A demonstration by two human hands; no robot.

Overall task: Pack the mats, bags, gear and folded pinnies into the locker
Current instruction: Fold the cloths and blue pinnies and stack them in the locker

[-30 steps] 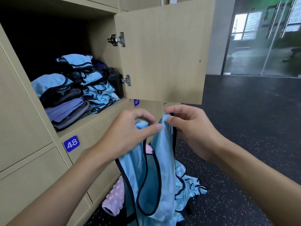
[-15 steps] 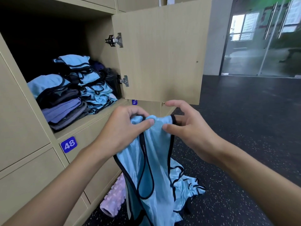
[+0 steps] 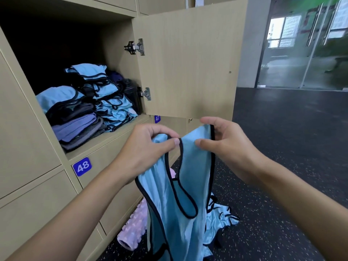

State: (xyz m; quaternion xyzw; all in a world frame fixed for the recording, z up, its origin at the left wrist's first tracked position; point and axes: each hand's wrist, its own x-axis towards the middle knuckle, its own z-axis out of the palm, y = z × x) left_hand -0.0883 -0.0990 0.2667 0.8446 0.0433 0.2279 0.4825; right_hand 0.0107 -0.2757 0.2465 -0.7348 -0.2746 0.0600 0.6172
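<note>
A light blue pinnie [image 3: 190,210] with black trim hangs in front of me, held up by its two shoulder straps. My left hand [image 3: 145,147] pinches the left strap between thumb and fingers. My right hand [image 3: 224,146] pinches the right strap, a little apart from the left. The open locker [image 3: 105,140] at upper left holds a stack of folded blue pinnies [image 3: 109,98], and beside it folded dark and purple mats [image 3: 75,127] with a blue pinnie on top. A dark bottle-like item [image 3: 131,93] stands at the locker's right wall.
The locker door [image 3: 190,59] stands open to the right, just above my hands. A pink knobbly foam roller [image 3: 133,228] and more loose blue pinnies [image 3: 222,219] lie on the dark speckled floor by the lower lockers. Glass doors are at the far right.
My hands have drawn apart, spreading the two shoulder straps so the neck opening shows between them. The pinnie hangs straighter than before.
</note>
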